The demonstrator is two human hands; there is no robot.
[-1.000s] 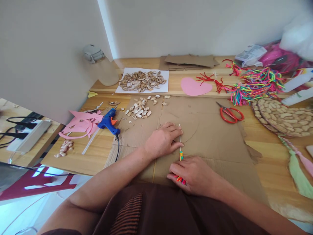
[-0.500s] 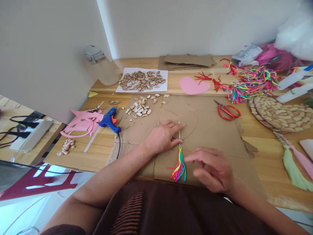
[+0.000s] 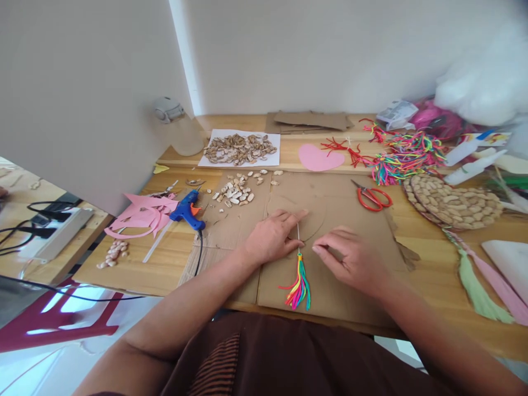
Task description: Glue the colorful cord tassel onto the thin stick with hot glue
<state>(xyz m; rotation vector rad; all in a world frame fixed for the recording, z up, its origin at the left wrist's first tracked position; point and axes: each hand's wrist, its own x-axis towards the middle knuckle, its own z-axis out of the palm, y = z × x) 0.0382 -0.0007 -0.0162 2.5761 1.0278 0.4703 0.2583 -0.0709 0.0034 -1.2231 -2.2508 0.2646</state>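
A tassel in red, yellow, pink, green and blue lies on a brown cardboard sheet, its thin white cord running up. My left hand rests flat with index finger and thumb apart, their tips pressing the cord down at two spots. Under that hand a rounded cardboard outline shows faintly. To the right of the cord, my right hand hovers with thumb and fingertips pinched together; whether anything small is between them I cannot make out. Red-handled scissors lie beyond it, blades partly apart.
A blue glue gun lies left beside pink paper scraps. Behind are peanut shells on white paper and a pink paper heart. Tassels, a peanut-shell-covered piece and white bottles occupy the right.
My right hand has moved up and left towards the cord, and its fingers have closed into a pinch. My left hand stays on the cord. The view has shifted slightly.
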